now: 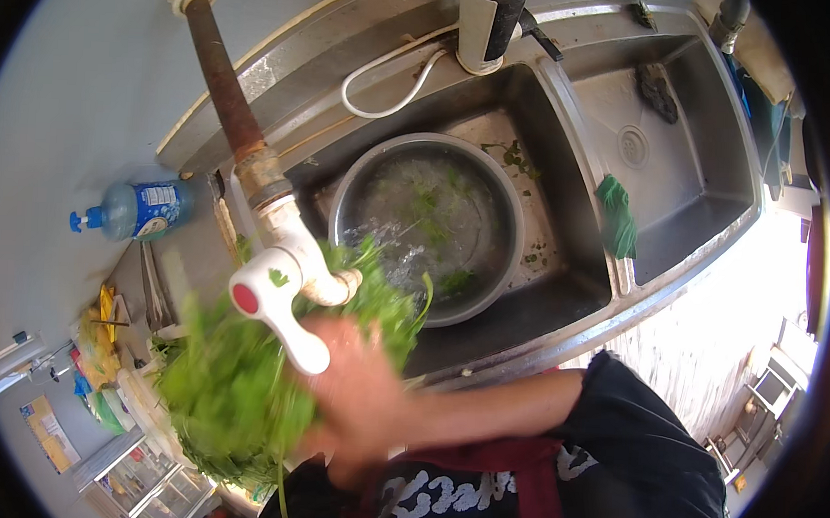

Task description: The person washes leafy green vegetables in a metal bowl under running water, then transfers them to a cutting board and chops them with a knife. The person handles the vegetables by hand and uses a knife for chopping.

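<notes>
My right hand (354, 374), blurred, is shut on a bunch of leafy green herbs (243, 383) to the left of the sink basin, just beyond the white tap lever (281, 309). What seems to be my left hand (317, 439) is at the lower side of the bunch, mostly hidden by the leaves and my right forearm; its grip is not clear. A round metal bowl (511, 263) in the basin holds rippling water with loose green leaves (428, 204). The white tap spout (341, 288) stands over the leaves beside the bowl's left side.
Scattered leaves (516, 159) lie on the basin floor. A green cloth (617, 216) hangs over the divider by a second basin (676, 159), which holds a dark scrubber or rag (656, 92). A blue pump bottle (139, 211) is at left. A rusty pipe (221, 77) feeds the tap.
</notes>
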Available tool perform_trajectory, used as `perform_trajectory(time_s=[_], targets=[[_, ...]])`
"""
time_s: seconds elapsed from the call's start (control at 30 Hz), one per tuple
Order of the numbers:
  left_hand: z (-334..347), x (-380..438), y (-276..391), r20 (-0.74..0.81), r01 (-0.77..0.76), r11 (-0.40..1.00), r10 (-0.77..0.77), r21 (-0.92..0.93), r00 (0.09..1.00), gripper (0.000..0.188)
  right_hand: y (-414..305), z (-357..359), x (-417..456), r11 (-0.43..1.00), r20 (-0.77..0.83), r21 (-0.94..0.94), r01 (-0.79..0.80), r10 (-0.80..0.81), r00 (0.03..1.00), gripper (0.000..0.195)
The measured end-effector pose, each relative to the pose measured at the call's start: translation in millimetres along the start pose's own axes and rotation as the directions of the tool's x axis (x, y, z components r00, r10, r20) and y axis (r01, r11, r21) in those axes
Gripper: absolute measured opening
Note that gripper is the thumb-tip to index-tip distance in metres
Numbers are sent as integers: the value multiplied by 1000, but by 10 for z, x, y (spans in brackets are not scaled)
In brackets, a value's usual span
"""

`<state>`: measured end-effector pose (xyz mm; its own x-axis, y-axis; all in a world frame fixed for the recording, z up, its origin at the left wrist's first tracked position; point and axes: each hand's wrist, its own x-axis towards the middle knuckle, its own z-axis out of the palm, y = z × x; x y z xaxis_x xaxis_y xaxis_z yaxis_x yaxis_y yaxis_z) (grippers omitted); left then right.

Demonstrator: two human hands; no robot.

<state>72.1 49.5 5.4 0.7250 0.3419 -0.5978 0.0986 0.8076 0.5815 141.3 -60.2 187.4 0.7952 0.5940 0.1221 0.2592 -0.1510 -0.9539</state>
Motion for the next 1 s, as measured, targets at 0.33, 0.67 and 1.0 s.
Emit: perform_trajectory(time_s=[0.33,0.67,1.0], targets=[[205,221,-770,28,232,969,-230,-79,973,35,1726,370,-126,683,-135,-102,-724,711,690,51],[-154,388,-1274,-54,287,957,-285,32,957,32,2447,770,-649,680,-167,-530,-507,503,848,31],[-55,161,155,-129,282,947,-264,153,956,42,1457,-319,-120,899,239,14,-438,422,874,52]])
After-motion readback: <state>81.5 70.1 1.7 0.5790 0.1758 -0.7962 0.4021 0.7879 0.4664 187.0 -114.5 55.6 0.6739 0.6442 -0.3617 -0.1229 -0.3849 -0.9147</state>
